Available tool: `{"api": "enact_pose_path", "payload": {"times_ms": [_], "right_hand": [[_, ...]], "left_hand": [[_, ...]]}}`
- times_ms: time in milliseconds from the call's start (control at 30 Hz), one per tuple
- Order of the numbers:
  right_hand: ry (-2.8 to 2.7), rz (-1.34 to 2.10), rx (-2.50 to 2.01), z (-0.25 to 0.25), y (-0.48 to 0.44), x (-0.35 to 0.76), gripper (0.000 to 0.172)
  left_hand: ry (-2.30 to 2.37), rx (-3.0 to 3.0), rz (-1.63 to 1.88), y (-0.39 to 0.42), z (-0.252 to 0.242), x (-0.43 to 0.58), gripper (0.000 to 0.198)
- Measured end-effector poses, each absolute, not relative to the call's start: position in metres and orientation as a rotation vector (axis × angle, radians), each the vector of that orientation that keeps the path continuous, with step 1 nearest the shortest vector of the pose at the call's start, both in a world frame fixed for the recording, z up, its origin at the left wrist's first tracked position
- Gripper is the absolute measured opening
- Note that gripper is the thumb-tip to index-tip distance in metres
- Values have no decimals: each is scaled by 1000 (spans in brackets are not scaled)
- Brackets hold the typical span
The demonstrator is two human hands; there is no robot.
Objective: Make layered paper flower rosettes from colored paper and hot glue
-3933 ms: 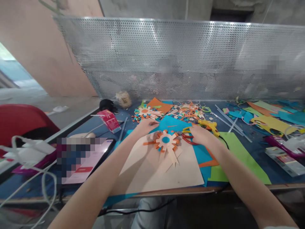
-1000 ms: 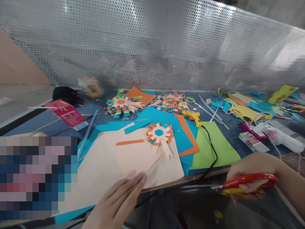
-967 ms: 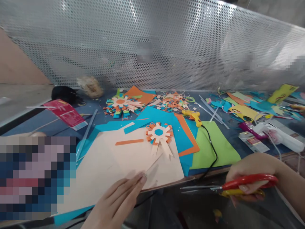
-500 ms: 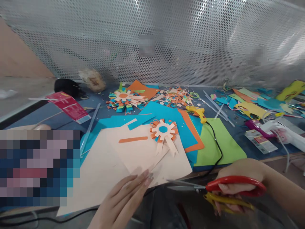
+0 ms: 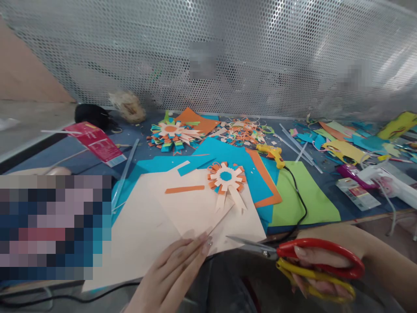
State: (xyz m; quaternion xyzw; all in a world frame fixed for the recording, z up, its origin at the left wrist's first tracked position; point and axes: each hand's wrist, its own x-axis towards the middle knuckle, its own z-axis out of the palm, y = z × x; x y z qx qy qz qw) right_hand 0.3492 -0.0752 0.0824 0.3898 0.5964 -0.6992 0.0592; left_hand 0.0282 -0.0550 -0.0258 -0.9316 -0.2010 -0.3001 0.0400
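My right hand (image 5: pixel 312 261) grips a pair of scissors (image 5: pixel 254 247) with one red and one yellow handle. Their blades point left, nearly together, with the tips over the near edge of a large cream paper sheet (image 5: pixel 140 230). Flat on that paper lies my left hand (image 5: pixel 179 265), fingers stretched out side by side; its thumb is hidden. Under those fingertips is the near corner of a smaller cream sheet (image 5: pixel 192 208). Beyond them sits a paper rosette (image 5: pixel 226 177) in cream and orange with a blue centre and two tails. An orange paper strip (image 5: pixel 184 189) rests to its left.
A yellow glue gun (image 5: pixel 272 154) trails a black cable over green paper (image 5: pixel 309 195). Behind are a layered paper rosette (image 5: pixel 171 130) and a heap of paper scraps (image 5: pixel 243 131). Clear glue sticks (image 5: pixel 125 174) lie at left. A perforated metal panel (image 5: pixel 228 56) closes the back.
The scissors' blades have come closer together and their tips have risen slightly over the paper's edge. My left hand stays on the paper. The view has shifted a little.
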Motion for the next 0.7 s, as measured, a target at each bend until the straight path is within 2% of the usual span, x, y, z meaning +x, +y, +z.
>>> {"api": "enact_pose_path", "payload": {"times_ms": [133,300,567,700], "right_hand": [[1993,-1873,1257,83,-77,347,80],[1595,-1958,1426,80,-76,340,90],[1264,-2135,1606,65,-68,336,79],[1368,-2219,1512,56,-70,349,78]], "left_hand": [[-574,-2827,-925,-51,-24,27,45],[-574,-2839,-945,-49,-20,28,44],[-549,-2820,-955,-38,-16,26,45],[-471,-2799,-961,-36,-15,28,46]]}}
